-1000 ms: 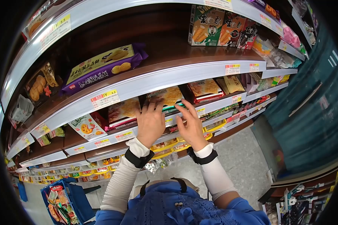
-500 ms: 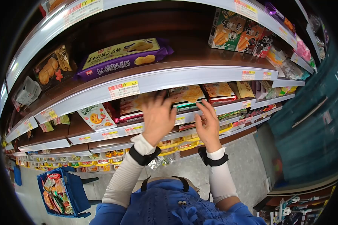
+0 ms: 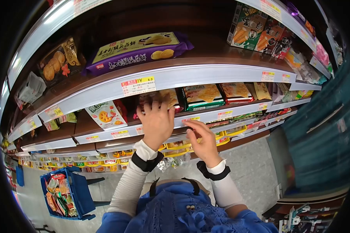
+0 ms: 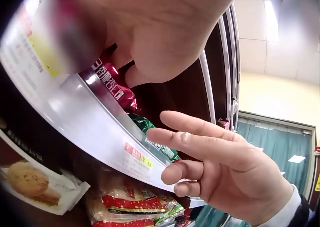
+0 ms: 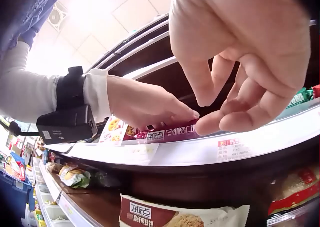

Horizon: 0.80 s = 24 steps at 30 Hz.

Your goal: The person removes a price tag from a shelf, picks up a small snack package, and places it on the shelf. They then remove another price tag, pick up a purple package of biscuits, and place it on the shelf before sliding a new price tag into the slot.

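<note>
The long shelf (image 3: 106,136) has bare board left of the strawberry box (image 3: 106,115), and a magenta pack (image 4: 114,85) lies by its front lip, partly under the person's spread left hand (image 3: 156,122). The right hand (image 3: 204,143) is empty, fingers loosely bent, and has dropped lower past the green pack (image 3: 203,96).

So the long biscuit pack (image 3: 140,52) sits on the upper shelf (image 3: 206,58), cookie pack (image 3: 58,64) just left of it, snack boxes (image 3: 260,33) well off to the right. Shelf below (image 3: 83,128) has a cookie box (image 3: 105,114), then cracker packs (image 3: 202,95) right of that. Basket (image 3: 79,190)'s on the floor (image 3: 245,171), lower left, packets (image 3: 60,194) inside.
</note>
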{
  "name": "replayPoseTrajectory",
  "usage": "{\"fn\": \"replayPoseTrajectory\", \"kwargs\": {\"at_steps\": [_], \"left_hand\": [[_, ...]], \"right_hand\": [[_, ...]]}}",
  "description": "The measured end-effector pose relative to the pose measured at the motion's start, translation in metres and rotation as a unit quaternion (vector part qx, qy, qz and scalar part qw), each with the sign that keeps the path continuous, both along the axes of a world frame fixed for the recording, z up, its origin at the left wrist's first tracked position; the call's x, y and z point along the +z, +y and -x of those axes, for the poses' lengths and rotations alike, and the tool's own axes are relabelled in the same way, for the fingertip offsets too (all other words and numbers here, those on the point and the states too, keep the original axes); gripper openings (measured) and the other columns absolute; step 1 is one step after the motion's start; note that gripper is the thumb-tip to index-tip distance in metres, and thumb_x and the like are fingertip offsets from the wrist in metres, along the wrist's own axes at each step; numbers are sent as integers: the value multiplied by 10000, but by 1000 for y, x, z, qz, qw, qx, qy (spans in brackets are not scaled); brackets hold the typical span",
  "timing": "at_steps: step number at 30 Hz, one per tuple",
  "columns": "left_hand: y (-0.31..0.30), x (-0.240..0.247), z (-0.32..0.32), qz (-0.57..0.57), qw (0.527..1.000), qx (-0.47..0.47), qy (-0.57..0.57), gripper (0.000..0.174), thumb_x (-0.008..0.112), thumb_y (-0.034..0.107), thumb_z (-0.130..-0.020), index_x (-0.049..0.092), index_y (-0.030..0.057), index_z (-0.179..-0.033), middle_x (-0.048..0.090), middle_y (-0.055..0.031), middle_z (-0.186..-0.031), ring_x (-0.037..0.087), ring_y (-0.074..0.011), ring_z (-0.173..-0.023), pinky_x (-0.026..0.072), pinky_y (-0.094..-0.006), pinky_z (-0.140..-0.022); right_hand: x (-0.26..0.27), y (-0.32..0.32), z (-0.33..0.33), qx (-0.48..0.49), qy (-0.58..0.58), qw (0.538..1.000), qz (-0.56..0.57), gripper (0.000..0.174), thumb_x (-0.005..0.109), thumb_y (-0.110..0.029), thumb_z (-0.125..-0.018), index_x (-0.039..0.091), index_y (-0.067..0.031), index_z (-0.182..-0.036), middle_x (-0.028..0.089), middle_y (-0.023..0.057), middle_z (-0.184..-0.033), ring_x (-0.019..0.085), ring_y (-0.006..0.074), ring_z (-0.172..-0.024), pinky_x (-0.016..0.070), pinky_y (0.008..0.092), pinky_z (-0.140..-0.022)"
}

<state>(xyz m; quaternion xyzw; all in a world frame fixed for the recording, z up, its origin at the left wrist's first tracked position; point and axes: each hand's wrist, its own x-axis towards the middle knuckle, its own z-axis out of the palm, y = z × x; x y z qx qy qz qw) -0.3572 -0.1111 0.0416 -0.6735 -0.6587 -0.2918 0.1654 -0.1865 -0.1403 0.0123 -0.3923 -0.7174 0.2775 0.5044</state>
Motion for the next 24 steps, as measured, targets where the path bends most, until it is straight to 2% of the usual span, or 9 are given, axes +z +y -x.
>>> {"fn": "replayPoseTrajectory", "kwargs": {"at_steps": [2,5,10,12,13,14,16,19,24], "left_hand": [[2,1,-6,24,999,21,7,361,575,298,-911,613,127,-1227,561,-131,-1277,465,-397,-1180,298,-602,-988],[2,0,-10,-10,1000,4,-11,365,559,261,-910,605,61,-1213,558,-146,-1276,468,-396,-1153,273,-616,-998],[-2,2,-9,-1,999,-11,-36,351,586,232,-892,609,75,-1205,557,-145,-1273,451,-378,-1195,240,-630,-1026],[-14,8,-14,-75,990,-89,-81,342,615,186,-869,619,91,-1198,555,-134,-1276,421,-372,-1250,217,-624,-1054],[-21,8,-19,-70,983,-118,-118,329,633,136,-845,642,98,-1172,567,-126,-1269,411,-363,-1297,214,-583,-1087],[-28,5,-23,-68,984,-116,-120,329,633,136,-845,642,98,-1172,567,-126,-1269,411,-363,-1297,214,-583,-1087],[-40,0,-30,-46,958,-243,-144,300,618,120,-833,655,61,-1125,562,-122,-1262,441,-328,-1282,243,-557,-1091],[-49,-17,-39,12,942,-290,-166,287,606,101,-839,668,54,-1115,589,-117,-1231,482,-301,-1263,268,-519,-1091],[-55,-29,-39,42,939,-294,-175,304,615,75,-844,664,65,-1144,606,-105,-1219,514,-293,-1241,315,-495,-1082]], "right_hand": [[2,-3,-5,2,2,1000,7,248,586,4,-917,654,-12,-1154,629,123,-1143,679,160,-829,556,251,-696],[-4,-10,-17,-18,6,998,65,214,571,-1,-930,660,-4,-1124,650,113,-1074,686,157,-813,560,250,-703],[-9,-17,-23,-31,36,996,75,204,578,-10,-929,674,-17,-1108,679,107,-1000,690,158,-761,529,247,-660],[-11,-20,-26,-42,54,993,95,202,582,-16,-928,673,-12,-1109,681,111,-1000,691,153,-766,538,245,-673],[-13,-21,-30,-40,53,993,96,202,582,-16,-928,673,-12,-1109,681,111,-1000,691,153,-766,538,245,-673],[-15,-21,-34,-45,51,991,112,213,574,-17,-938,661,0,-1131,676,104,-1024,681,144,-783,544,245,-701],[-21,-22,-42,-48,48,989,131,224,566,-19,-947,649,12,-1153,671,98,-1049,670,135,-801,550,245,-729],[-26,-21,-47,-66,92,985,128,197,570,-27,-945,665,8,-1114,682,97,-1008,673,129,-793,568,252,-702],[-29,-25,-51,-69,103,981,147,204,563,-8,-947,658,12,-1126,677,96,-1017,655,121,-851,569,253,-719]]}}
